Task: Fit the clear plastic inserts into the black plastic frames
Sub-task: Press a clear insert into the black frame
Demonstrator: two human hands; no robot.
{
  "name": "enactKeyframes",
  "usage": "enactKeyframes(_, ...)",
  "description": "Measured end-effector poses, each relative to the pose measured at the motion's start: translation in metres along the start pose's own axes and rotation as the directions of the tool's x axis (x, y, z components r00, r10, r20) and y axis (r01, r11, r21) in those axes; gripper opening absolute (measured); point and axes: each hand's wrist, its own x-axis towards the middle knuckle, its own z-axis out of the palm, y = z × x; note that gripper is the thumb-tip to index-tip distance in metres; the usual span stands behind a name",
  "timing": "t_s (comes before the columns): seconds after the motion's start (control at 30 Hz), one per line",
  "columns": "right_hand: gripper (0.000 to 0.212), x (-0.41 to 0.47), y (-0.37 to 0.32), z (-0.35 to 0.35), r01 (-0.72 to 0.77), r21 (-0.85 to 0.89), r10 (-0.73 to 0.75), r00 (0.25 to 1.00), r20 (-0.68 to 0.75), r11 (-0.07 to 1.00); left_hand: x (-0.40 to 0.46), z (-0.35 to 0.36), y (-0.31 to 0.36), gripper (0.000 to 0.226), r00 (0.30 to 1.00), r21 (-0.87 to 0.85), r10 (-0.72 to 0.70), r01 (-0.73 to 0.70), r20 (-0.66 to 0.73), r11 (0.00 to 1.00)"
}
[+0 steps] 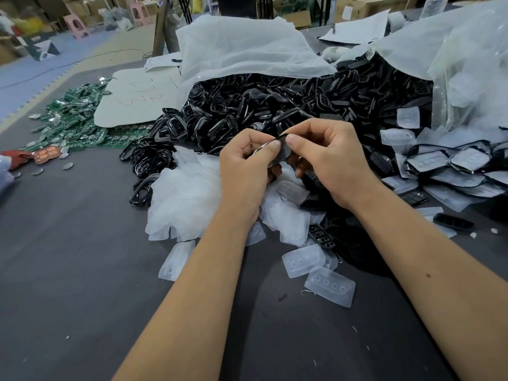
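Far out to the left of both hands, green circuit boards [74, 119] lie scattered on the dark table [68, 270], with a pale sheet of card [137, 97] just beyond them. Nearer, still left of the left hand, loose black frames [154, 158] spill from the open mouth of a big white bag [242, 50] that lies behind the hands, and a heap of clear inserts [187, 199] sits right against the left wrist and runs under both forearms. The left hand [247, 169] is curled, its thumb and fingers pinching the near edge of one black frame piece [281, 152] held up between the two hands. The right hand [330, 163] is curled too, its thumb pressed on the top of that same piece and its fingers wrapped below it; whether a clear insert is already seated in it cannot be told, since the fingers hide most of it. Below the right forearm, a few single clear inserts [330, 287] lie flat on the table. To the right of the right hand sits a stack of frames with inserts fitted [450, 163], beside a second, clear bag [467, 64]
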Motion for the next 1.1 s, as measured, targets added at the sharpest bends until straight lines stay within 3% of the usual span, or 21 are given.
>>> enactKeyframes(0.13,0.011,-0.0007,0.0007,-0.0020,-0.026,0.027,0.024,0.998,0.066,0.999,0.0020,0.0003,-0.0030,0.011,1.000,-0.016,-0.004,0.004,-0.014,1.000)
enactKeyframes(0.3,0.013,0.0001,0.0011,-0.0010,-0.056,0.049,0.056,0.998,0.011,0.997,0.0030,-0.0016,-0.0051,0.003,1.000,0.023,0.022,-0.022,0.014,0.999)
enactKeyframes(0.67,0.014,0.0034,0.0009,-0.0028,-0.159,0.124,0.170,0.982,-0.084,0.979,0.0033,-0.0014,-0.0057,0.017,0.999,0.059,0.040,-0.039,-0.015,0.998)
enactKeyframes(0.87,0.009,0.0045,0.0015,-0.0033,-0.211,0.187,0.223,0.974,-0.046,0.959,0.0031,-0.0003,-0.0050,0.021,1.000,0.047,0.023,-0.023,-0.014,0.999)
enactKeyframes(1.1,0.006,0.0044,0.0035,-0.0024,-0.183,0.124,0.194,0.978,-0.083,0.975,0.0031,-0.0004,-0.0058,0.019,1.000,0.044,0.007,-0.006,-0.016,0.999)
